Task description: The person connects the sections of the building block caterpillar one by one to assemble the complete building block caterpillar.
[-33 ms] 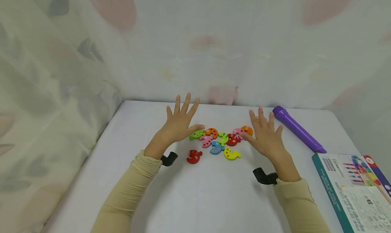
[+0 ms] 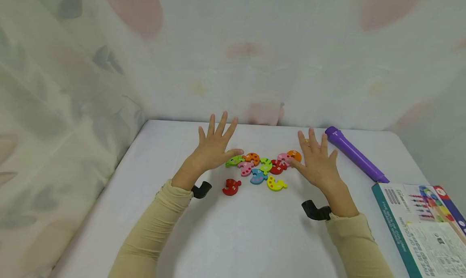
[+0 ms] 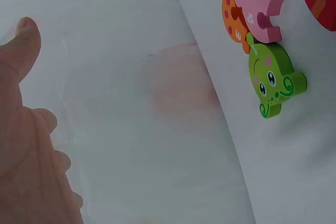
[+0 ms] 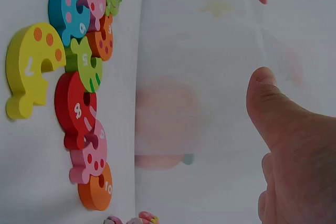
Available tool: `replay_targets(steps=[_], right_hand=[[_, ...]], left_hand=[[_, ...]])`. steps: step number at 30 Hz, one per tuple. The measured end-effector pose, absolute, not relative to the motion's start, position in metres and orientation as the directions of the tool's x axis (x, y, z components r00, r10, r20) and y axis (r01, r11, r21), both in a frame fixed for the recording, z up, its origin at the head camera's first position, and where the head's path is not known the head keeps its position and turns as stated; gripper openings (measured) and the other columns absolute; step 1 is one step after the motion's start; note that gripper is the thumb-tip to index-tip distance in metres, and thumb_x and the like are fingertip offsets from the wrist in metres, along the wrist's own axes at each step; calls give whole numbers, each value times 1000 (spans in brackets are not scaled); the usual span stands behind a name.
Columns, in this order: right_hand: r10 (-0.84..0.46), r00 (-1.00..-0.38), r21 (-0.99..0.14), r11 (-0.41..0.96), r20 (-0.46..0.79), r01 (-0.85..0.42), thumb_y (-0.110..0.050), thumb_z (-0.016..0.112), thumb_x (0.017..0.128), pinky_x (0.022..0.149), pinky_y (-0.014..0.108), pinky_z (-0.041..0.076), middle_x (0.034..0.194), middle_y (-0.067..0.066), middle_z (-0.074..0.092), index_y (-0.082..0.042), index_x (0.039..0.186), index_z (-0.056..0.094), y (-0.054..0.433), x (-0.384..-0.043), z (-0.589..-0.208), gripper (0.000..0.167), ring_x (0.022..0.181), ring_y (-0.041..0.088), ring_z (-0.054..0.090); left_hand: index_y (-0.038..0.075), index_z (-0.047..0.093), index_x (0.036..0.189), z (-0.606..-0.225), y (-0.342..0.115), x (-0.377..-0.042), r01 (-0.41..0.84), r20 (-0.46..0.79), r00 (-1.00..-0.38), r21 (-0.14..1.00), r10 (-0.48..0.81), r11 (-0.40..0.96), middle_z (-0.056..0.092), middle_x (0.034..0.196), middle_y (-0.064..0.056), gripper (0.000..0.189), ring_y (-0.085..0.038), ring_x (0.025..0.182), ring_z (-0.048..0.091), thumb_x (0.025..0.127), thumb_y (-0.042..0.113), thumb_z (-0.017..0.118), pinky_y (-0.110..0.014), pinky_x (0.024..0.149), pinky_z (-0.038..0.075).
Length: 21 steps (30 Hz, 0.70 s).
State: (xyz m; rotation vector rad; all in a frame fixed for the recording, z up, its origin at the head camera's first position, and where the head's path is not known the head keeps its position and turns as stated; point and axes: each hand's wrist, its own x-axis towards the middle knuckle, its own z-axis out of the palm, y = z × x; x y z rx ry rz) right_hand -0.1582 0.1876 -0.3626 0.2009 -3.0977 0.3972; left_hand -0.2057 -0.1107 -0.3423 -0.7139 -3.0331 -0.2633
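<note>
My left hand (image 2: 211, 150) hovers with fingers spread above the white table, left of a cluster of numbered puzzle pieces. The right hand (image 2: 318, 166) is also spread, at the cluster's right end; both hold nothing. The linked pieces include a green piece with a face (image 3: 273, 72), an orange 3 (image 4: 102, 40), a pink 4 (image 3: 262, 11), a green 5 (image 4: 84, 64), a blue 6 (image 4: 68, 11), a red 8 (image 4: 73, 106), a pink 9 (image 4: 92, 156) and an orange 10 (image 4: 96, 192). A yellow 7 (image 2: 276, 184) and a red 2 (image 2: 231, 187) lie apart, nearer me.
A purple marker-shaped tube (image 2: 354, 153) lies diagonally right of my right hand. Its lower end is by a printed box (image 2: 397, 225) at the table's right edge. A small colourful item (image 4: 147, 217) is partly hidden behind the right hand. Patterned cloth (image 2: 233, 67) hangs behind the table.
</note>
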Motion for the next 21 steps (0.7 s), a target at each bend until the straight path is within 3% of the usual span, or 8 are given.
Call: replay_targets(steps=[5,16,21], right_hand=[[-126,-992,-238,962,32,-130,-55,50,86,90,74,0,152,15,-14,-16,149,-2,189,-159,-360,90,132,45,-19],[-134,-991,-233,963,24,-136,-63,44,85,90,74,-3,151,15,-17,-18,149,-4,190,-163,-352,92,132,49,-17],[-112,-992,-211,970,53,-121,-59,48,85,91,74,0,152,16,-12,-16,149,1,187,-161,-354,90,132,49,-13]], left_hand=[[27,-10,147,-342,-111,-204,435,52,-900,136,432,890,-22,151,-6,90,-33,131,-30,84,68,40,-69,98,-2],[24,-4,149,-341,-114,-201,336,-7,-941,122,339,934,-17,152,-9,91,-38,131,-27,83,67,43,-69,98,-3],[23,-4,149,-345,-114,-203,348,-45,-931,175,361,921,-13,153,-9,90,-37,134,-21,84,65,43,-68,99,0]])
